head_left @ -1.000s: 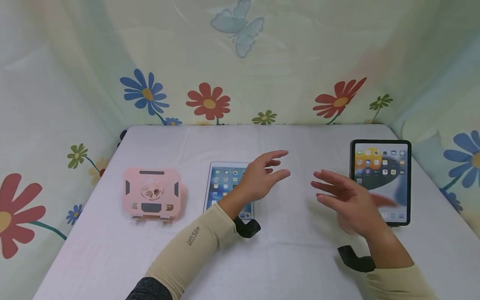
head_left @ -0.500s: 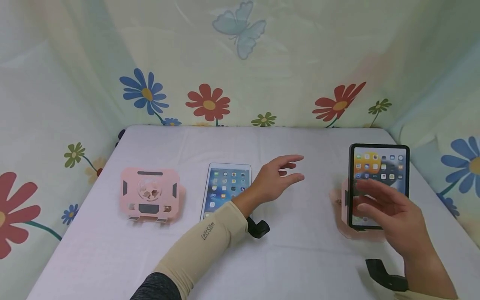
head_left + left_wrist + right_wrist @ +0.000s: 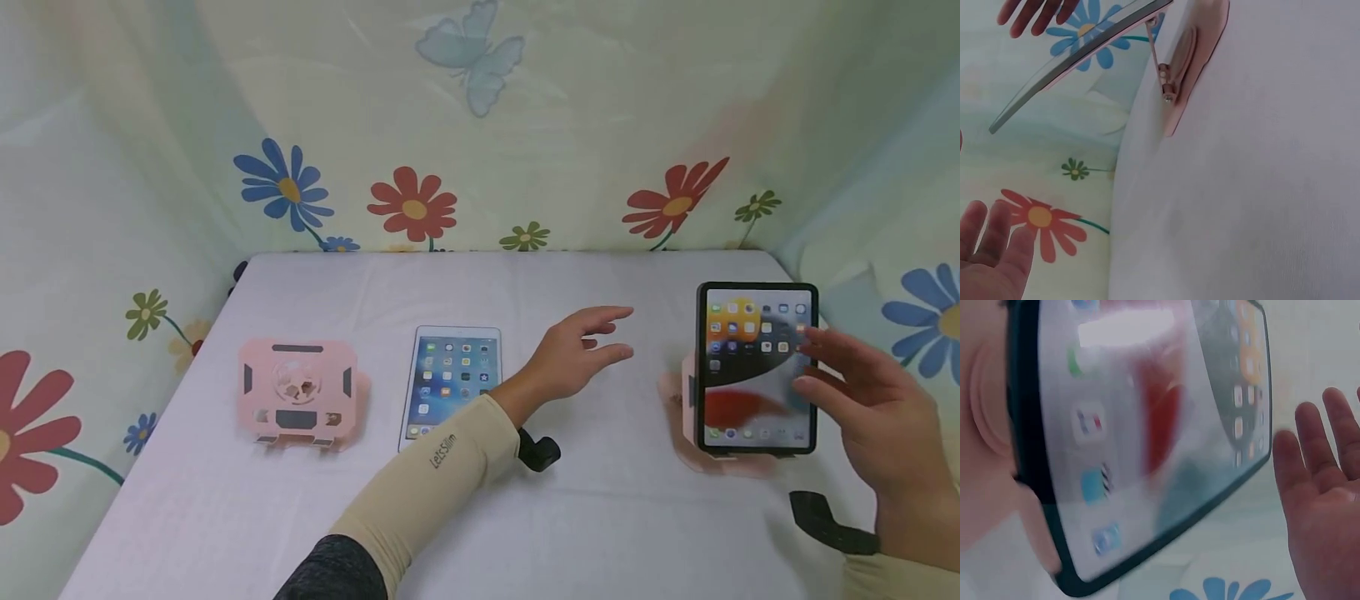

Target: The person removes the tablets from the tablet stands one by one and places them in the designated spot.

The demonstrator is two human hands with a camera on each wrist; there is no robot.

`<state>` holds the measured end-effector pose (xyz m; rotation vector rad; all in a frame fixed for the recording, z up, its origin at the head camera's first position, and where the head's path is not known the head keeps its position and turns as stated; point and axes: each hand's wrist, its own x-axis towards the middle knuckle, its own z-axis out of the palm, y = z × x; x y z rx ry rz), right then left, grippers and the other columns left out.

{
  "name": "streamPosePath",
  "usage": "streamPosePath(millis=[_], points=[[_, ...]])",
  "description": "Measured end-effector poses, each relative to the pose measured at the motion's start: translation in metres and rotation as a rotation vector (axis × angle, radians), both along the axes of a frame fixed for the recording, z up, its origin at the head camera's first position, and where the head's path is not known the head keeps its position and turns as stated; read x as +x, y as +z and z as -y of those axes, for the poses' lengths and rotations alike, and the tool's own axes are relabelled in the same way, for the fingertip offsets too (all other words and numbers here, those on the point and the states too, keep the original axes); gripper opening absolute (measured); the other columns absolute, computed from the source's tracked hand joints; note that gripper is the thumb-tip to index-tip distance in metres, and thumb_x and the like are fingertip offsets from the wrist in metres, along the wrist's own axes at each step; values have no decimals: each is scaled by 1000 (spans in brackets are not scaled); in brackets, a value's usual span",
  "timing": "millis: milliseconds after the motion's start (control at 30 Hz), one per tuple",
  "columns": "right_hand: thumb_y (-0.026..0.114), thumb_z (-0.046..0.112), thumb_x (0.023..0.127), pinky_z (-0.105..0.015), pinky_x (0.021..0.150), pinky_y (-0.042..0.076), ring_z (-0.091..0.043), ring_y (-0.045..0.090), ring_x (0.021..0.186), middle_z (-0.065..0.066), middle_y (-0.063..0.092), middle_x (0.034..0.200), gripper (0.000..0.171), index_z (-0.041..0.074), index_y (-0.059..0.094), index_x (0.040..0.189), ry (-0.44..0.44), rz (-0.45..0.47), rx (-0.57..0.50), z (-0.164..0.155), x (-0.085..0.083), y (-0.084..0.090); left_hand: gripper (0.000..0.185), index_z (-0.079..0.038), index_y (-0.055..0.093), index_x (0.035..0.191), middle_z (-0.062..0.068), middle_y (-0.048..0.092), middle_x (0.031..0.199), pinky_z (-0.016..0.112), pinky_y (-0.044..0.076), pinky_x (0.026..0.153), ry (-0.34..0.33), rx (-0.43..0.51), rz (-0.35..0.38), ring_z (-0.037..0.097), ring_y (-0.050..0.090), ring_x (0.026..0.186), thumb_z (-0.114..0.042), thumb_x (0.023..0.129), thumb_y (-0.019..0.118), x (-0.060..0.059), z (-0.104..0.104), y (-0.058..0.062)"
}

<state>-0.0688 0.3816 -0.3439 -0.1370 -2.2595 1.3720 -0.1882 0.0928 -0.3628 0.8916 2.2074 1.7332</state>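
Observation:
A black-framed tablet [image 3: 750,375] stands upright on a pink folding stand [image 3: 688,400] at the table's right. My right hand [image 3: 873,408] is at the tablet's right edge, fingers extended and overlapping that edge in the head view. In the right wrist view the fingers [image 3: 1316,444] show beside the tablet's border. My left hand [image 3: 581,354] hovers left of the tablet, fingers relaxed and holding nothing. The left wrist view shows the stand's hinged arm and base [image 3: 1191,62] from the side, behind the tilted tablet [image 3: 1079,56].
A white-framed tablet [image 3: 450,383] lies on the white-covered table [image 3: 585,517], partly hidden by my left forearm. Farther left is another pink stand [image 3: 297,392] with grey pads and small lower hooks. Floral cloth [image 3: 585,125] walls the back and sides.
My right hand has swept rightward across the front of the black-framed tablet to its right edge. My left hand has drifted right, toward that tablet.

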Motion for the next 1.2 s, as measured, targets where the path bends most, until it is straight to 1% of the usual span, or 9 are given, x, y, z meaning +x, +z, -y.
streamPosePath(millis=[133, 367, 467, 700, 900, 1000, 1100, 1167, 1200], points=[[55, -11, 97, -4, 92, 38, 0, 49, 114, 20, 55, 130, 54, 13, 54, 145, -44, -12, -16, -14, -4, 1, 48, -19, 57, 143, -13, 48, 149, 17, 42, 101, -18, 10, 8, 1, 52, 124, -21, 97, 70, -1, -7, -1], [50, -20, 94, -11, 103, 35, -10, 50, 122, 2, 59, 133, 48, -1, 57, 138, 136, -216, -390, -33, -22, 1, 48, -18, 58, 143, -12, 47, 150, 14, 41, 100, -35, 34, 33, -2, 53, 123, -21, 97, 69, -2, -16, 2], [50, -18, 95, -10, 103, 33, -10, 49, 123, 4, 58, 134, 48, 2, 58, 139, 130, -201, -414, -38, -27, 0, 48, -20, 58, 143, -13, 45, 150, 15, 41, 100, -31, 30, 40, -3, 53, 122, -22, 97, 69, -2, -20, 4], [53, -12, 97, -10, 108, 23, -7, 42, 128, 8, 47, 144, 55, 14, 53, 145, 74, -85, -415, -48, -30, -2, 49, -22, 57, 144, -12, 44, 152, 15, 41, 100, -34, -8, 56, -2, 53, 122, -20, 96, 70, -2, -26, 2], [55, -11, 97, -12, 111, 17, -7, 45, 125, 7, 47, 143, 56, 13, 51, 147, 148, -44, -496, -60, -35, -9, 50, -24, 57, 144, -10, 43, 153, 14, 41, 99, -34, -32, 60, -2, 54, 122, -21, 96, 70, -4, -32, 3], [57, -12, 95, -12, 108, 27, -7, 51, 117, 3, 49, 141, 56, 10, 52, 146, 208, -55, -555, -66, -38, -12, 50, -26, 57, 144, -12, 43, 152, 14, 43, 97, -34, -49, 73, -3, 54, 120, -22, 95, 71, -6, -37, 5], [58, -15, 93, -11, 97, 41, -7, 55, 110, 2, 54, 137, 55, 10, 57, 142, 256, -59, -595, -71, -40, -15, 51, -29, 57, 143, -15, 43, 151, 14, 46, 93, -38, -69, 94, -3, 54, 119, -23, 95, 71, -6, -42, 6], [58, -16, 93, -9, 87, 43, -7, 55, 109, 3, 56, 134, 55, 9, 57, 141, 266, -51, -605, -72, -41, -17, 51, -30, 57, 144, -17, 44, 149, 15, 47, 91, -46, -78, 107, -4, 54, 119, -23, 95, 71, -6, -44, 6], [58, -15, 93, -9, 88, 43, -6, 54, 109, 4, 55, 135, 56, 10, 56, 142, 259, -38, -599, -72, -41, -18, 51, -31, 56, 144, -18, 45, 148, 15, 47, 91, -52, -79, 111, -4, 54, 118, -24, 96, 71, -6, -45, 6]])
